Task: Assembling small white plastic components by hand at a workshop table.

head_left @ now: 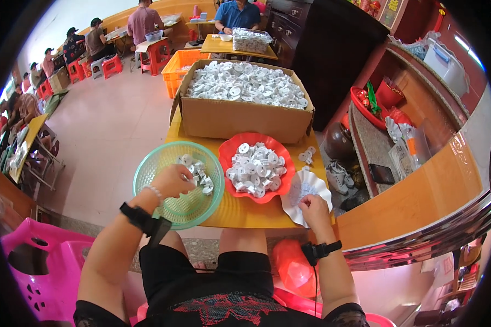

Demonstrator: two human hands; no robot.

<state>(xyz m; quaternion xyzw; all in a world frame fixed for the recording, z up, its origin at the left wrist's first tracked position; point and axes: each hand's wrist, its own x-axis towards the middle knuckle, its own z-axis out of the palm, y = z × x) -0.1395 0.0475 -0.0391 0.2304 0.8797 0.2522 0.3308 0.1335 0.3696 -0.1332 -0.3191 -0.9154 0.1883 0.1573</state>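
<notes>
My left hand (175, 181) is over the green mesh basket (143, 177), its fingers closed; what they hold, if anything, is hidden. Several white plastic parts (204, 182) lie in the basket beside that hand. At the near edge of the white scalloped plate (324, 188), my right hand (314, 210) is pinched over small pale pieces (301, 191), too small to name. Between the hands stands a red scalloped bowl (227, 143) heaped with round white plastic parts (256, 170).
Behind the bowl, a large cardboard box (245, 117) brims with similar white parts. A few loose parts (307, 155) lie on the yellow table (240, 212). An orange crate (174, 68) stands behind. A pink chair (43, 261) is at left; people sit farther back.
</notes>
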